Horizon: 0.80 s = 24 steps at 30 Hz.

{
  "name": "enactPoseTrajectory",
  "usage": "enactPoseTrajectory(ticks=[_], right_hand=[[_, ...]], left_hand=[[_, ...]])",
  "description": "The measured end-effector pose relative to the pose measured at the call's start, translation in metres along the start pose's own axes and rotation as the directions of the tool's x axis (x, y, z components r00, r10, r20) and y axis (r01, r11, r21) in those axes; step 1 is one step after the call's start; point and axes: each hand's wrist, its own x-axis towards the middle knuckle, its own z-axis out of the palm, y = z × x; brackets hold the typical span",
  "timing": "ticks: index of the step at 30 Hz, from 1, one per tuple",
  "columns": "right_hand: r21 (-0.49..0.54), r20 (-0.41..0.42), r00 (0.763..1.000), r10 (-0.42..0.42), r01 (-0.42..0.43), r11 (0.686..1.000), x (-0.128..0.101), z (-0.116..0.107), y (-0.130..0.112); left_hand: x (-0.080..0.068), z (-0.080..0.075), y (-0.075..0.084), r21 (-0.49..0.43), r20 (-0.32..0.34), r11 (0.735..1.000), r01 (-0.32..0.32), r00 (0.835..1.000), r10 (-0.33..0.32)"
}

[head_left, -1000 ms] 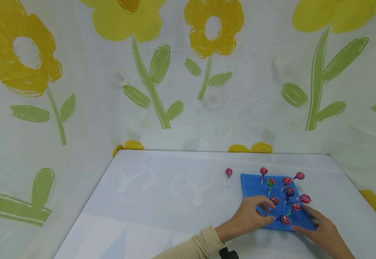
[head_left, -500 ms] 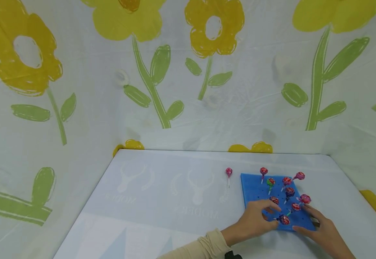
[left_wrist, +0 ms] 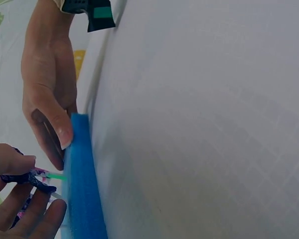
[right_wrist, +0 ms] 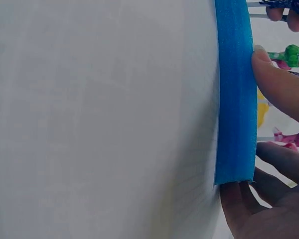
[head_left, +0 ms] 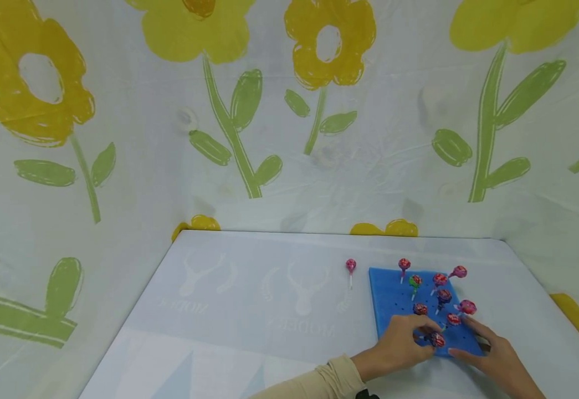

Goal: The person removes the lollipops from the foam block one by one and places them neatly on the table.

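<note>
A blue foam board (head_left: 383,296) with small holes lies at the right of the table, several lollipops standing in it by their sticks. At its front edge my left hand (head_left: 400,344) pinches a dark-blue-wrapped lollipop (head_left: 436,339) between thumb and fingers. Its wrapper (left_wrist: 21,179) shows among those fingers in the left wrist view, the white stick pointing to the foam. My right hand (head_left: 502,357) grips the board's near right corner; in the right wrist view the thumb (right_wrist: 279,84) lies along the top face and other fingers reach round the end.
One pink lollipop (head_left: 351,265) lies on the white table (head_left: 249,288), left of the board. Around the left hand stand a red lollipop (head_left: 420,309) and another red one (head_left: 453,319). A pink lollipop (head_left: 466,307) leans over the board's right edge. Flowered cloth (head_left: 369,183) surrounds the table.
My left hand has moved right and slightly toward the front, from beside the dark blue lollipop to a pinch around it. The right hand stays on the board's corner.
</note>
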Motion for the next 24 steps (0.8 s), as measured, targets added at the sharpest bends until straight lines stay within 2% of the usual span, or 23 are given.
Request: enactPoseTrajectory(ticks=[6, 9, 16, 21, 24], right_hand=[[-0.011, -0.006, 1.0, -0.002, 0.002, 1.0, -0.001, 0.001, -0.002], [-0.029, -0.01, 1.0, -0.008, 0.008, 1.0, -0.003, -0.001, -0.005], [-0.049, -0.002, 1.0, -0.017, 0.017, 0.999, -0.001, 0.0, 0.001], [-0.066, -0.014, 0.999, -0.038, 0.038, 0.997, 0.005, 0.002, 0.01], [-0.069, -0.015, 0.999, -0.029, 0.028, 0.997, 0.003, 0.001, 0.007]], left_hand=[[-0.001, 0.0, -0.002, 0.022, -0.012, 0.997, -0.081, 0.997, 0.081], [-0.001, 0.0, -0.004, 0.002, -0.022, 0.994, -0.112, 0.993, 0.112], [-0.001, -0.002, -0.003, -0.13, -0.037, 0.983, -0.126, 0.992, 0.123], [0.001, -0.007, 0.002, -0.169, -0.065, 0.974, -0.15, 0.988, 0.141], [0.001, -0.011, 0.007, -0.193, -0.073, 0.97, -0.151, 0.988, 0.139]])
